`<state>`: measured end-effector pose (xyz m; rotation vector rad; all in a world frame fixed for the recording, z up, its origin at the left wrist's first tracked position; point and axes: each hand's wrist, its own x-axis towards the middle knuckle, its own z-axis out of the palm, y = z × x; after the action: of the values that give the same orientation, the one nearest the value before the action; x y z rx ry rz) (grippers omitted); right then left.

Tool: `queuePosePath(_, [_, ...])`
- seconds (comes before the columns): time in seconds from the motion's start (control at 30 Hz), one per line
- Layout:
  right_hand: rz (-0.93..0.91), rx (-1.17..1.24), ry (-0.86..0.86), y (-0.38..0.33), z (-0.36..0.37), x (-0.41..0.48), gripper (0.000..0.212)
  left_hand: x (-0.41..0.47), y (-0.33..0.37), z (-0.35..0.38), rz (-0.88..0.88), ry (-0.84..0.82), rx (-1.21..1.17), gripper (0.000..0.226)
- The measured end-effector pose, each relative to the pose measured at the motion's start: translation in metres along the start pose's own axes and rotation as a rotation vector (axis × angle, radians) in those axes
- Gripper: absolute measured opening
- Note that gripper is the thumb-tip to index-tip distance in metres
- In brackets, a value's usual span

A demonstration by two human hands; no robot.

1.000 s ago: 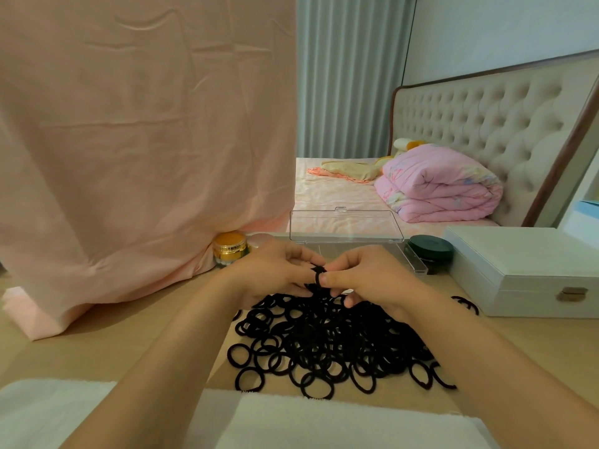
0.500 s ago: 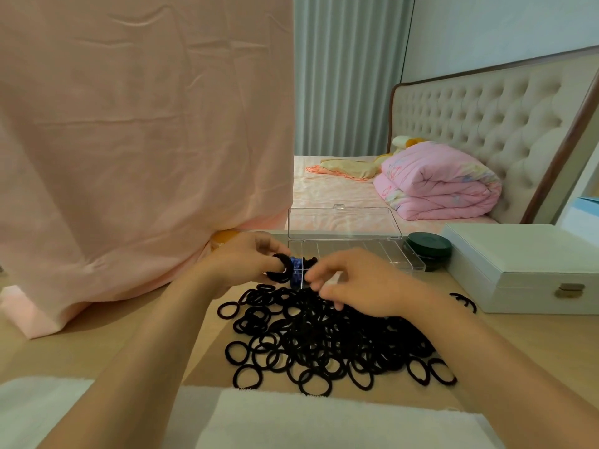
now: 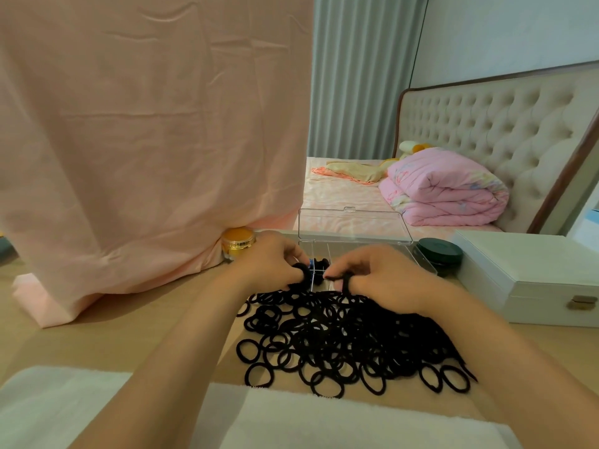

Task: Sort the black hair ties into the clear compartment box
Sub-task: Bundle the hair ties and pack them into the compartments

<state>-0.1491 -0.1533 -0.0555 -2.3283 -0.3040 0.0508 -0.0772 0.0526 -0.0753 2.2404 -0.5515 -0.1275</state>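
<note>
Pink cloth [image 3: 146, 140]: hangs at 10 o'clock from the pile, its hem resting on the table [image 3: 107, 338].
Towel [image 3: 291, 422]: white, at 6 o'clock, along the near edge.
Hair tie pile [image 3: 340, 345]: black loops heaped on the table, the dial's centre.
White case [image 3: 534, 277]: closed, at 2 o'clock.
Clear compartment box [image 3: 353, 228]: at 12 o'clock, lid upright; some dark ties lie in the near compartments.
Left hand [image 3: 272, 257]: fingers curled, pinching the left tie [image 3: 299, 270] at the box's near-left corner.
Right hand [image 3: 379, 273]: just apart from the left hand, fingers curled, the right tie [image 3: 347, 281] looped round one finger.
Green tin [image 3: 439, 254]: at 1 o'clock, between box and case.
Gold jar [image 3: 238, 243]: at 11 o'clock, against the cloth.
</note>
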Motion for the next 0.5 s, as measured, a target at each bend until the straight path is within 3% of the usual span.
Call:
queuePosePath(0.13, [0.074,0.452,0.085,-0.008,0.01,0.0,0.005,0.0,0.009,0.012,-0.035,-0.091,-0.264,0.019])
queuePosePath(0.37, [0.217,0.354,0.28,-0.005,0.013,0.001,0.007,-0.007,0.018,0.004,-0.064,-0.32,-0.759,0.028])
queuePosePath(0.5, [0.257,0.267,0.36,-0.004,0.017,0.006,0.003,-0.009,0.025,0.006,-0.041,-0.264,-0.596,0.049])
